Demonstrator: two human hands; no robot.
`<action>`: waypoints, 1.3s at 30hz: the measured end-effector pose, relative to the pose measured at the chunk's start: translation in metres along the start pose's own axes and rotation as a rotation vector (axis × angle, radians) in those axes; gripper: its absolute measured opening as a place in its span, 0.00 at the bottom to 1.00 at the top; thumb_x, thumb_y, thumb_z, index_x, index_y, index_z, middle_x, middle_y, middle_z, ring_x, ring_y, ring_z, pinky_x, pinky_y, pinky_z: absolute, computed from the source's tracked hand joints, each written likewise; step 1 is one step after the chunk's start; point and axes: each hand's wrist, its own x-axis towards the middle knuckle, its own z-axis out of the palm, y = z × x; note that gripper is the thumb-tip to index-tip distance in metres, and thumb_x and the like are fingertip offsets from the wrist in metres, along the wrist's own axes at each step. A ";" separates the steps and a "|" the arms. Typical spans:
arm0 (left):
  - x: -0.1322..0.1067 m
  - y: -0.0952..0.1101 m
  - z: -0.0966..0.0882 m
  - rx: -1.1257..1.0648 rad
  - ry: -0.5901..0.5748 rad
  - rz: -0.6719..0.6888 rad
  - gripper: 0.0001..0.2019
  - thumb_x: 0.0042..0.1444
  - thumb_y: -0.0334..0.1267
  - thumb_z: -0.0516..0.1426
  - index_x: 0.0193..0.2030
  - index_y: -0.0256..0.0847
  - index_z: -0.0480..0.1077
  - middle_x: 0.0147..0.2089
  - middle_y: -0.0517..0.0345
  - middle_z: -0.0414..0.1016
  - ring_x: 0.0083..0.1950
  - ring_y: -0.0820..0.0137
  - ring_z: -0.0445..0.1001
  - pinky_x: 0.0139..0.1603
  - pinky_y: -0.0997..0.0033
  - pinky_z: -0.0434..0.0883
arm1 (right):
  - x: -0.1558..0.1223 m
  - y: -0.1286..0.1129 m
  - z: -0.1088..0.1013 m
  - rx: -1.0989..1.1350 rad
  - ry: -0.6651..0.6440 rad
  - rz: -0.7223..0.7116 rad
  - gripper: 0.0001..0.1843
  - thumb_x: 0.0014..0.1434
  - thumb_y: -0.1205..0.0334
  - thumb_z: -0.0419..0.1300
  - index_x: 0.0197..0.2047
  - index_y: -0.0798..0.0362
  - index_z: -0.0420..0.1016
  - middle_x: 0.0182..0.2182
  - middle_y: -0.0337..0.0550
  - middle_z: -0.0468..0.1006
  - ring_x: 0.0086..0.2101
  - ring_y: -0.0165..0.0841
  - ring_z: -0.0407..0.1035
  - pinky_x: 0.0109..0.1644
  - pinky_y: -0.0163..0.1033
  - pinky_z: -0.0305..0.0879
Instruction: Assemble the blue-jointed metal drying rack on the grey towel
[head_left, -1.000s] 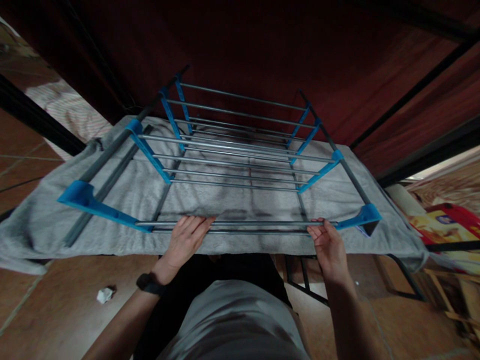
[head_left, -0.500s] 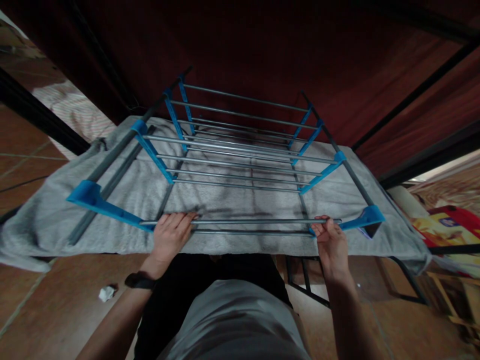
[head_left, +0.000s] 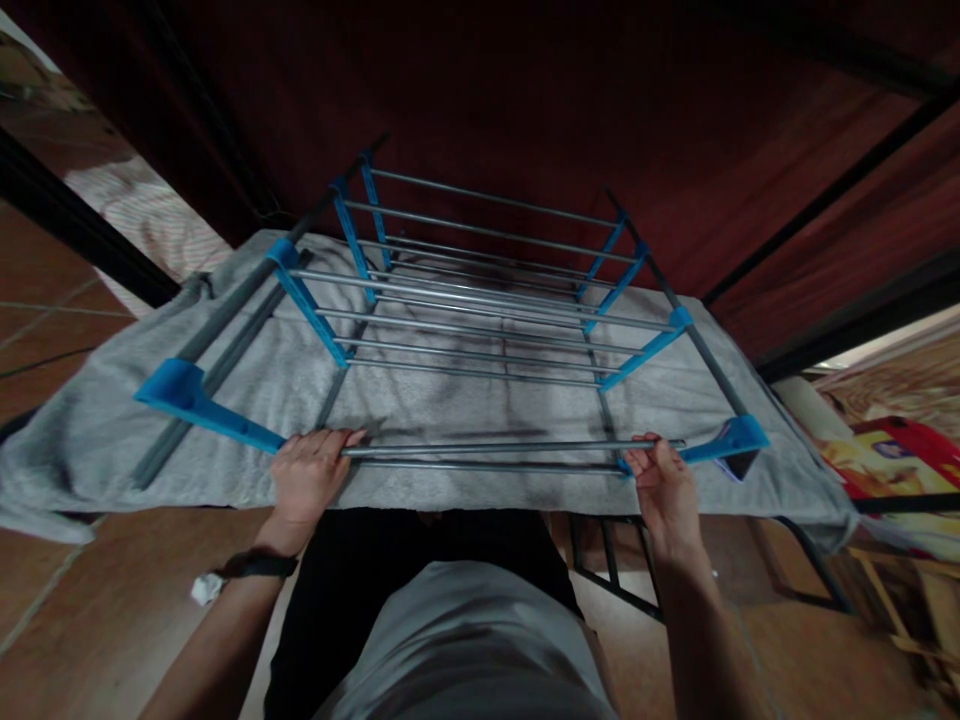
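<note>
A shoe rack [head_left: 480, 297] with blue plastic brackets and grey metal rods lies tipped on a grey blanket. Along its near side, an upper metal rod [head_left: 487, 447] runs above a second, lower rod [head_left: 487, 466]. My left hand [head_left: 311, 475] is closed around the left end of the upper rod, by the near left blue bracket [head_left: 225, 418]; the fingers hide where rod and bracket meet. My right hand [head_left: 664, 490] pinches the upper rod close to its right end, beside the near right blue bracket [head_left: 724, 440]. That rod's tip pokes out past my fingers.
The grey blanket [head_left: 67, 450] covers the surface beneath the rack. Behind hangs a dark red curtain [head_left: 487, 90], with black frame bars [head_left: 832, 190] at the sides. A colourful package [head_left: 900, 460] sits at the right. Crumpled white paper [head_left: 206, 588] lies on the tiled floor.
My left hand has slid left along the rod to the bracket's inner end, covering it. My right hand keeps its pinch at the right end.
</note>
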 end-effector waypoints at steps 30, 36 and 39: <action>0.016 0.001 -0.027 -0.003 0.196 -0.009 0.09 0.63 0.40 0.57 0.34 0.41 0.74 0.26 0.57 0.75 0.31 0.66 0.71 0.35 0.65 0.59 | -0.014 -0.045 0.018 -0.008 -0.011 -0.183 0.14 0.50 0.54 0.71 0.37 0.53 0.78 0.32 0.37 0.79 0.28 0.25 0.73 0.36 0.31 0.74; 0.021 -0.001 -0.041 0.019 0.226 -0.021 0.10 0.63 0.42 0.57 0.32 0.41 0.72 0.24 0.60 0.72 0.29 0.67 0.69 0.33 0.65 0.58 | -0.014 -0.047 0.019 -0.012 0.009 -0.155 0.16 0.50 0.52 0.71 0.37 0.52 0.77 0.32 0.37 0.79 0.29 0.26 0.73 0.36 0.32 0.74; 0.024 0.000 -0.053 -0.002 0.236 -0.005 0.08 0.63 0.40 0.57 0.33 0.43 0.71 0.25 0.61 0.70 0.30 0.66 0.68 0.33 0.64 0.57 | -0.015 -0.046 0.020 -0.029 0.026 -0.139 0.17 0.50 0.50 0.70 0.38 0.52 0.77 0.31 0.37 0.78 0.28 0.26 0.72 0.35 0.33 0.73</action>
